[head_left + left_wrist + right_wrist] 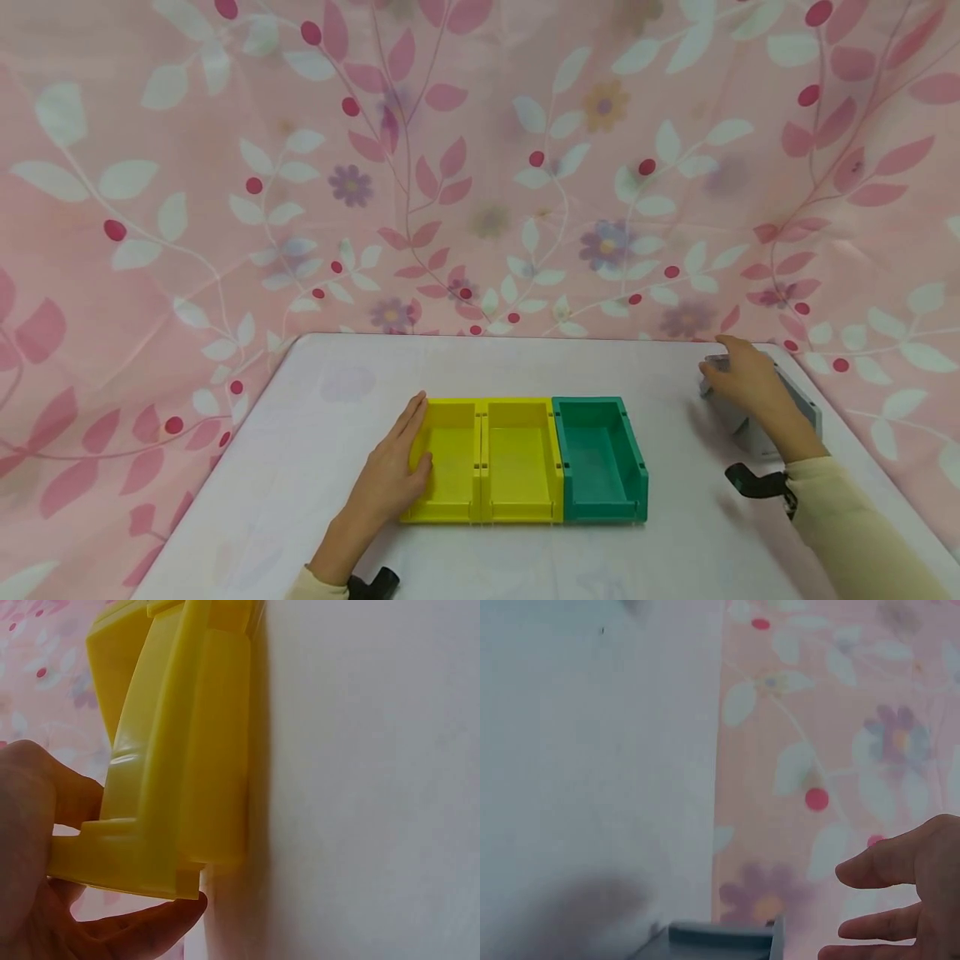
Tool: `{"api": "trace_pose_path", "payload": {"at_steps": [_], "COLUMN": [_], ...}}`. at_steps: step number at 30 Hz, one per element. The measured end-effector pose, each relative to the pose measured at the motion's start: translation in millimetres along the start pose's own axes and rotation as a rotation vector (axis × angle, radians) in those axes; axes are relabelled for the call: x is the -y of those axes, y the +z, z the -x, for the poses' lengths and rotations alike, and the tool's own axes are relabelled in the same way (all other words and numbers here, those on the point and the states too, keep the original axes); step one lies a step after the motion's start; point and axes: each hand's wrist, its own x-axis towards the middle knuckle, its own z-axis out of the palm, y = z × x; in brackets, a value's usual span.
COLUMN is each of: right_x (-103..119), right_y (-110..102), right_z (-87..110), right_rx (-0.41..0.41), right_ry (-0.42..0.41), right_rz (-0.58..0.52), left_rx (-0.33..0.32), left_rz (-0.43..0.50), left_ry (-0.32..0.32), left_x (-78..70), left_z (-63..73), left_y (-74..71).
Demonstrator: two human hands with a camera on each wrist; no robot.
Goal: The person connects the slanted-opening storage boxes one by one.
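Note:
Two yellow storage bins [517, 454] and a green storage bin [600, 454] stand side by side in a row on the table. My left hand [387, 473] pinches the side wall of the leftmost yellow bin [161, 757], with the thumb over its inner side and straight fingers along the outside. To the right, my right hand [753, 387] hovers over a grey bin [806, 400], its fingers spread. In the right wrist view the fingers [881, 862] hold nothing, and just a corner of the grey bin [720, 939] shows. The hand and forearm hide part of that bin.
The white-covered table [337, 433] ends at the back against a pink floral cloth [480, 167]. The grey bin lies close to the table's right edge. A black wrist strap piece [753, 482] sticks out beside the right wrist.

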Motion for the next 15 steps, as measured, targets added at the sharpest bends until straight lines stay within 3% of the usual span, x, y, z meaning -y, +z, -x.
{"api": "trace_pose_path", "payload": {"at_steps": [11, 15], "right_x": [-46, -60], "right_y": [-13, -18], "right_z": [-2.8, -2.3], "right_rx": [-0.082, -0.059], "right_ry": [0.005, 0.039], "right_rz": [0.114, 0.138], "left_rx": [0.013, 0.022], "left_rz": [-0.015, -0.014], "left_ry": [-0.025, -0.031], "left_x": [3.7, 4.4], "left_z": [-0.2, -0.5], "left_y": [-3.9, -6.0]}}
